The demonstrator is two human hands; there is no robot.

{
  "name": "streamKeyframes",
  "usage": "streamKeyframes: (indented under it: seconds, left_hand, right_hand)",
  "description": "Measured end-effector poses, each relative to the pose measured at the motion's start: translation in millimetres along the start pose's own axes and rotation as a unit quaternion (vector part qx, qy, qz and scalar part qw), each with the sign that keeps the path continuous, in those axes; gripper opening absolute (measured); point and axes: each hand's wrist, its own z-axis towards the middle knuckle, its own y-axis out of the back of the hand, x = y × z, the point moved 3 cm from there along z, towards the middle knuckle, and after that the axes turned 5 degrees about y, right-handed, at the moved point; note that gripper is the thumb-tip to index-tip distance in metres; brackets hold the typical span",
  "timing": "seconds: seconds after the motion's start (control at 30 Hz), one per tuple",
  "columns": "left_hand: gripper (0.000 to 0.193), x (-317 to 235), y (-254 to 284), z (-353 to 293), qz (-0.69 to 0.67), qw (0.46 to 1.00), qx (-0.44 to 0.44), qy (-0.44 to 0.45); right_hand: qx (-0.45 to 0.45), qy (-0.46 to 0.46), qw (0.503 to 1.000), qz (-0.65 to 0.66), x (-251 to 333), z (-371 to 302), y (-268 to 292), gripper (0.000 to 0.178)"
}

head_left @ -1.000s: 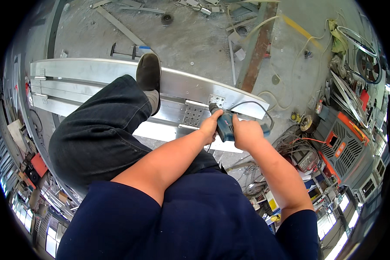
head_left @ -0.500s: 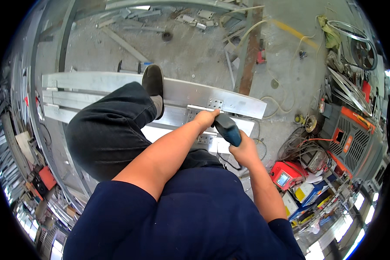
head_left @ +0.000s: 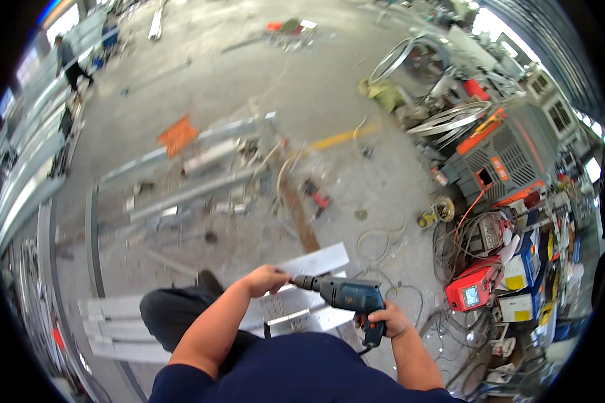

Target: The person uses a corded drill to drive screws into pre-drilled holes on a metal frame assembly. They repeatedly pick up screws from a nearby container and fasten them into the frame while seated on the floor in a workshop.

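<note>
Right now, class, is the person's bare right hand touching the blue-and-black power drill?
Touching. The head view shows the bare right hand wrapped around the grip of the blue-and-black power drill.

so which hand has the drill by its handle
The right hand, wrapped around the handle of the blue drill. The left hand is instead by the chuck; whether it touches is unclear.

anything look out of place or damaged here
Mildly: cables lie in a loose tangle beside the grey-and-orange machine, and an orange sheet lies askew on the floor. The power drill in the right hand shows no obvious damage.
</note>
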Motion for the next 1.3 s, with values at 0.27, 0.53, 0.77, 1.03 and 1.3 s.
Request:
streamKeyframes:
  seconds: [0.27, 0.53, 0.77, 1.03, 1.3]
  left_hand:
    - [0.037, -66.5, -14.3, -73.6, 0.158, 0.982, -0.042, -0.091]
    - [0.024, -36.5, -17.6, -29.3, -0.103, 0.986, 0.042, -0.122]
    - [0.023, -41.1, -21.9, -35.4, -0.066, 0.989, -0.02, -0.132]
    - [0.021, -56.7, -20.5, -49.2, -0.222, 0.941, 0.158, -0.2]
    - [0.024, -49.6, -2.1, -24.8, -0.177, 0.974, -0.034, -0.136]
  right_hand:
    - [0.051, 0.052, 0.993, 0.095, 2.2, -42.8, -2.4, 0.058]
    - [0.039, 0.099, 0.992, 0.074, 1.3, -49.4, -15.2, 0.057]
    - [0.016, 0.06, 0.998, 0.0, 8.7, -42.7, -17.9, 0.055]
    - [0.063, 0.126, 0.988, 0.061, 6.2, -47.0, -14.7, 0.05]
    - [0.027, 0.137, 0.99, 0.01, 11.7, -49.2, -16.1, 0.052]
